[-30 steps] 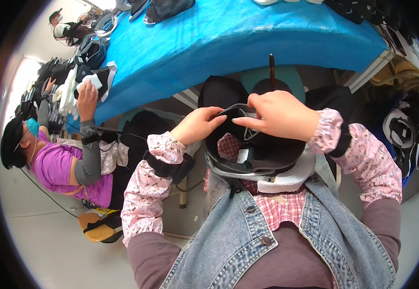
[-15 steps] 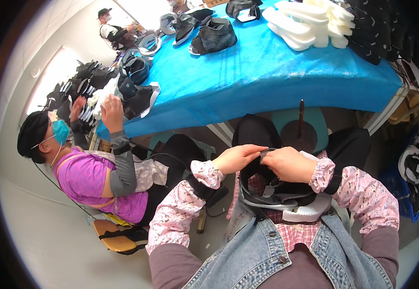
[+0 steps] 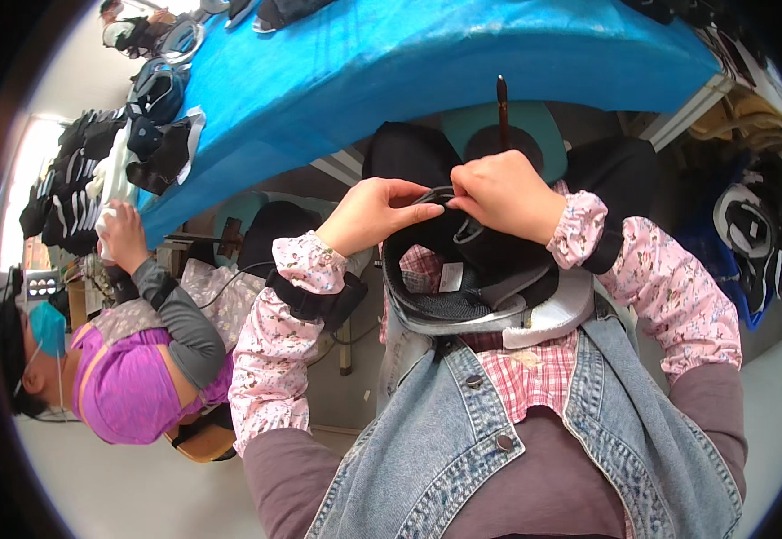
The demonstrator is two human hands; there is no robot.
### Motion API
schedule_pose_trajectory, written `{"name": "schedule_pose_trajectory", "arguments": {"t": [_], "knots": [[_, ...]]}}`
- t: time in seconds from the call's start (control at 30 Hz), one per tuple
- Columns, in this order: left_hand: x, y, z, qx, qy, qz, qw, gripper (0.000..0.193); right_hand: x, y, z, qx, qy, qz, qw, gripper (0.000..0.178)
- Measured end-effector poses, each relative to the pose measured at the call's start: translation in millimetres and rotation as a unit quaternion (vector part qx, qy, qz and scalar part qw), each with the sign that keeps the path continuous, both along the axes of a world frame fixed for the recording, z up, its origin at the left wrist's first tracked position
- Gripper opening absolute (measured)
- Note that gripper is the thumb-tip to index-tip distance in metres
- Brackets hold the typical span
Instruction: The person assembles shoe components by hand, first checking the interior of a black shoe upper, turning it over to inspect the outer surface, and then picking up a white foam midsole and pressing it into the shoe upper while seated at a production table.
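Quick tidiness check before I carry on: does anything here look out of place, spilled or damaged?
Only a small pale scrap on the floor, odd because it looks like stray litter. Nothing looks spilled or damaged; your left hand and right hand pinch the rim of the black piece.

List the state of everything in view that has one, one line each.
Black fabric piece: curved open, inside showing
Left hand: thumb and fingers pinching the piece's far rim
Right hand: pinching the same rim
Denim vest: worn, unbuttoned
Blue table cover: spread, creased
Slim brown rod: pointing up, lower end hidden
Blue crate: holding black-and-white pieces
Teal face mask: worn by the co-worker
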State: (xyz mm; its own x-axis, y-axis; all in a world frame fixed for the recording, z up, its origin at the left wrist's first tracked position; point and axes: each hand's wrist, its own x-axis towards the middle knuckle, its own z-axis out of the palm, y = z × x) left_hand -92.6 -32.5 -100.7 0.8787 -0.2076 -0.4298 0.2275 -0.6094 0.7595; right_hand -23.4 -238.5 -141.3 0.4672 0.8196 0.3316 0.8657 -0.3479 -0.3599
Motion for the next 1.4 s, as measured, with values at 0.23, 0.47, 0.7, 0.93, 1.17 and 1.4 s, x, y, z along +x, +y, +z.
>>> {"name": "schedule_pose_trajectory", "arguments": {"t": [0.23, 0.47, 0.7, 0.93, 1.17, 1.4], "knots": [[8.9, -3.1, -12.6, 0.046, -0.067, -0.001, 0.997, 0.035, 13.6, -6.9, -7.4, 0.033, 0.021, 0.024, 0.999, 0.022], [15.8, -13.0, -2.4, 0.089, -0.108, -0.072, 0.988, 0.033, 20.4, -6.5, -10.5, 0.03, 0.011, 0.022, 0.999, 0.023], [28.9, -19.5, -3.0, 0.23, -0.118, -0.122, 0.958, 0.029, 9.8, -11.6, 28.3, -0.024, 0.165, 0.042, 0.985, 0.044], [27.8, -20.8, -4.5, 0.236, -0.131, -0.106, 0.957, 0.025, -10.8, -35.5, 15.8, -0.16, 0.018, 0.08, 0.984, 0.039], [18.8, -25.0, -18.6, 0.211, -0.118, -0.084, 0.967, 0.028, -1.5, -45.5, 7.0, -0.074, 0.145, 0.167, 0.972, 0.029], [7.1, -7.0, -32.0, 0.044, -0.067, -0.082, 0.993, 0.024, 13.3, -65.3, 29.1, -0.163, 0.361, 0.121, 0.91, 0.038]]}}
